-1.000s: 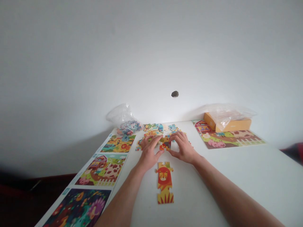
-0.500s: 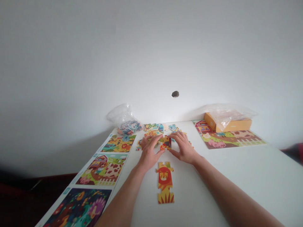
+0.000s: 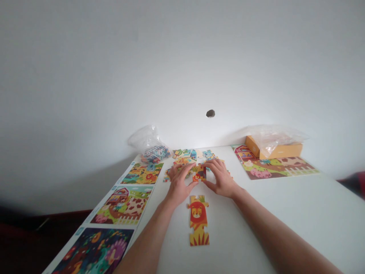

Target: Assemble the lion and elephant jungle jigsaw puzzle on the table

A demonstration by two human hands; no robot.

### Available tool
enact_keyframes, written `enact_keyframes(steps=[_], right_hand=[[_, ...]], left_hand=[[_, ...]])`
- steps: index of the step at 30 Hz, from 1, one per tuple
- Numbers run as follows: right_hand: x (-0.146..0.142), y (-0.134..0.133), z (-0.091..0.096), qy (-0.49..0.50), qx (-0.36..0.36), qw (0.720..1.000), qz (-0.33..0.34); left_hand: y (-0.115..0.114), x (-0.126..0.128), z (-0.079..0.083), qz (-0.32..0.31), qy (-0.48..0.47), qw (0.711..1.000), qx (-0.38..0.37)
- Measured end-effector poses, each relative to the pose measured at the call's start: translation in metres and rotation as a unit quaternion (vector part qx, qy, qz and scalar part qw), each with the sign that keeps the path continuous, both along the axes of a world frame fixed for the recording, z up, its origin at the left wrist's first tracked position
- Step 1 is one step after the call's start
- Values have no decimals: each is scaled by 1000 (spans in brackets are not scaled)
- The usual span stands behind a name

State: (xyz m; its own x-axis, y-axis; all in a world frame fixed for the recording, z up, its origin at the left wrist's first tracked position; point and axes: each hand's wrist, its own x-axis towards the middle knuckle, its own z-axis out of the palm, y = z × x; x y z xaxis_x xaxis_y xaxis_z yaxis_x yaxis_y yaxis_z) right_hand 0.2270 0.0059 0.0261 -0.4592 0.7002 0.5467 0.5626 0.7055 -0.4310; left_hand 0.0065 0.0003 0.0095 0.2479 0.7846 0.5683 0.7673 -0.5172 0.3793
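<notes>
Both hands rest on a heap of loose puzzle pieces [image 3: 189, 155] at the middle of the white table [image 3: 299, 217]. My left hand [image 3: 179, 182] lies over the heap's left side with fingers curled, its thumb against a small red-orange piece [image 3: 199, 174]. My right hand [image 3: 219, 177] pinches that same piece from the right. Just in front of the hands lies a joined strip of lion pieces [image 3: 198, 220], flat on the table.
Three printed picture cards run along the table's left edge: jungle [image 3: 142, 173], farm [image 3: 122, 204], dark scene [image 3: 92, 251]. A clear bag of pieces [image 3: 149, 146] sits at the back left. A finished farm puzzle [image 3: 275, 166] and an orange box under plastic [image 3: 273, 146] lie at right.
The small red-orange piece between my hands has been tipped up and turned slightly; both hands stay in nearly the same place.
</notes>
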Motion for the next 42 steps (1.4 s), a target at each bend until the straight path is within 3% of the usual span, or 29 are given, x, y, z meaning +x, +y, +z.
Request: enact_keyframes(steps=[3, 9, 15, 19, 25, 32, 38, 42], right_hand=[[0, 1, -2, 31, -10, 999, -4], [-3, 9, -14, 151, -90, 981, -79], [-6, 12, -17, 194, -156, 965, -83], [-4, 12, -15, 250, -173, 946, -112], [-1, 12, -14, 293, -177, 931, -125], [0, 9, -14, 278, -191, 935, -105], [4, 0, -6, 146, -210, 966, -32], [7, -3, -3, 108, -254, 961, -7]], left_hand=[[0, 0, -1, -16, 11, 1000, 2], [0, 1, -1, -55, 16, 998, 14], [0, 3, -2, -64, 0, 998, 6], [-1, 1, -2, -51, -7, 998, -33], [-2, -1, -3, -91, 76, 987, -109], [-6, -1, 3, -122, 78, 978, -150], [-4, -1, 2, -105, 81, 979, -158], [-3, -2, 1, -98, 91, 980, -150]])
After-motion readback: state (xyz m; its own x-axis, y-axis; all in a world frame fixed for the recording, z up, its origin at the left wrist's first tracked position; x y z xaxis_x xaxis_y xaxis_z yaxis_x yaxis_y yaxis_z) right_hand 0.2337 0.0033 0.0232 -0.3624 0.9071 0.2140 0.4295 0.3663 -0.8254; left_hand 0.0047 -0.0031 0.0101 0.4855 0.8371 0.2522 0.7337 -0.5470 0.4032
